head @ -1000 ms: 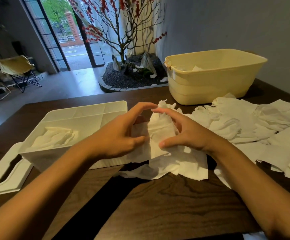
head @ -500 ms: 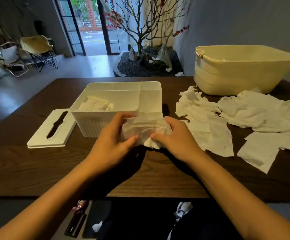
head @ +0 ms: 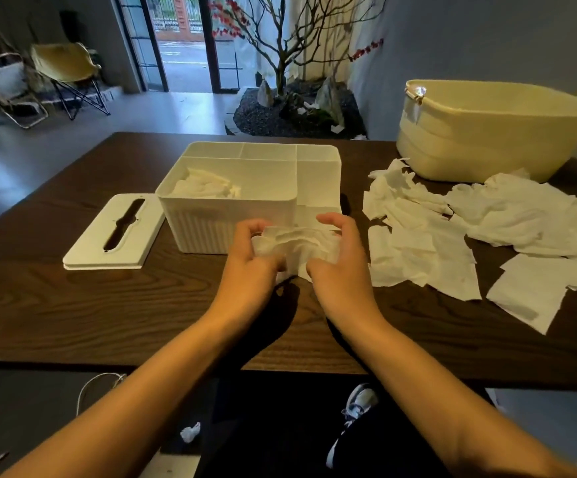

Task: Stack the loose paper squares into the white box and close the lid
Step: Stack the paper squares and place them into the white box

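- My left hand [head: 251,267] and right hand [head: 340,270], which a second ago were gathering at the loose pile [head: 452,236], now pinch a crumpled bundle of white paper squares [head: 295,244] between them.
- The bundle has come over to the front wall of the open white plastic box [head: 232,201] on the dark wooden bench [head: 73,305]; next it goes in.
- The slotted white lid [head: 114,232] lies flat left of the box.

Both hands are gripping a small bundle of paper squares [head: 297,244] just in front of the white box [head: 249,198] — the left hand [head: 251,267] is curling around its left end, the right hand [head: 340,270] around its right end. Inside the white box some paper is lying in the big compartment. The lid [head: 114,232] is lying flat just left of the white box. Loose squares [head: 452,236] are spreading to its right — behind them a yellow tub [head: 494,132] is standing.
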Motion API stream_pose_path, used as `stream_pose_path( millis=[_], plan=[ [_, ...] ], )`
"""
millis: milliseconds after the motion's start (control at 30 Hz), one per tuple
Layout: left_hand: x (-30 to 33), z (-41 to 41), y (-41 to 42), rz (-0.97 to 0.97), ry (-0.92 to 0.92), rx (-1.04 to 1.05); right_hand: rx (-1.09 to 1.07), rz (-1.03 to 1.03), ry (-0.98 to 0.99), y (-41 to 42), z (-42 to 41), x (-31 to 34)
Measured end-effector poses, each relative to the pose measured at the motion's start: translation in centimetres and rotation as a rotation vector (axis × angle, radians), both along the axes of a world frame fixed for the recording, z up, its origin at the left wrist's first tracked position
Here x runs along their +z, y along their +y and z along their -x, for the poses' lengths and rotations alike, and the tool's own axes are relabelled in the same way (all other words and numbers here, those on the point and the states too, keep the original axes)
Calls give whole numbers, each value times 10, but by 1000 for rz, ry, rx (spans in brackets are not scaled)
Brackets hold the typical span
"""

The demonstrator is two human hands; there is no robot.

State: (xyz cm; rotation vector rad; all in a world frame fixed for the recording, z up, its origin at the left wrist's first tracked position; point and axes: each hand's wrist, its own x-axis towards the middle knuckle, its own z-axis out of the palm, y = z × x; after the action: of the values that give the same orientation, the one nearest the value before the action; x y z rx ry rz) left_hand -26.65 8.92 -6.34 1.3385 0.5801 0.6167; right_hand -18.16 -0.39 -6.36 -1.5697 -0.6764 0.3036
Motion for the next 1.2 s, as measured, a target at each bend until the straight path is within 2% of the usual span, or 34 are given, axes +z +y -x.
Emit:
stream_pose_path(
  millis=[133,233,333,433,600,700,867,933,1000,1067,1167,1200],
  plan=[
    [0,1,6,-56,29,59,16,24,-17,-10,-7,0],
    [-1,-1,3,-33,-22,46,81,39,-23,-15,-12,-1],
    [-5,-1,-6,-67,-65,-22,160,50,-99,-18,-11,-1],
    [-6,3,-1,-16,-79,-54,163,142,-205,-31,-18,4],
    [-10,-1,0,-45,1,-155,196,537,-656,-38,-27,19],
    [-11,-2,-1,-113,16,-167,239,628,-849,-29,-20,22],
    [-8,2,12,-190,35,-143,220,702,-1026,-31,-28,29],
    [-7,2,14,-192,66,-170,296,652,-961,-30,-31,25],
    [-7,2,14,-136,58,-211,350,551,-807,-31,-34,19],
    [-7,5,17,-126,60,-236,302,492,-662,-38,-40,17],
    [-3,11,28,-384,138,-254,238,451,-470,-49,-47,14],
    [-1,12,30,-411,148,-266,234,443,-443,-50,-48,12]
  ],
)
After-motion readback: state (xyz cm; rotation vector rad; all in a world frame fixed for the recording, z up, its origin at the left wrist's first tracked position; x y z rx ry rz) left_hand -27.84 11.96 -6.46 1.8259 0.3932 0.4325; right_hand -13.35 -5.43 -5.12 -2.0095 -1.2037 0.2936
